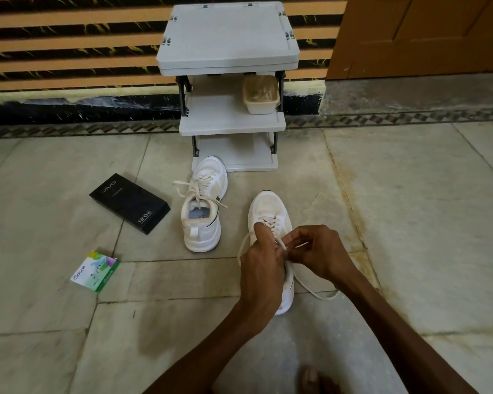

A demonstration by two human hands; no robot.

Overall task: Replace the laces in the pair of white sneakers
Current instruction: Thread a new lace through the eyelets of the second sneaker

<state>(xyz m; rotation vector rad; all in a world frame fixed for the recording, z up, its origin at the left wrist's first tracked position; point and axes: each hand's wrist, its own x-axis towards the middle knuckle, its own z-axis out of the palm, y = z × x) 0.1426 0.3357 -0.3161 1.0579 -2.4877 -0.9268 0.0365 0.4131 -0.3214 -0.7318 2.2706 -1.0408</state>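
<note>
Stone floor (69,322), shoe rack (228,38) at the wall. Item: sneaker (268,206) before the rack, farther out than its laced twin (202,220). My left hand (264,271) and right hand (318,251) meet over its eyelets, fingers (296,237) pinching the lace (316,293). Advice: I should feed it flat, untwisted, tension even.

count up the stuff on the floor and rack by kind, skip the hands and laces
sneakers: 2 (far one, near one)
boxes: 2 (black, green and white)
shelf rack: 1
tub: 1, on the rack's middle shelf
total: 6
</note>
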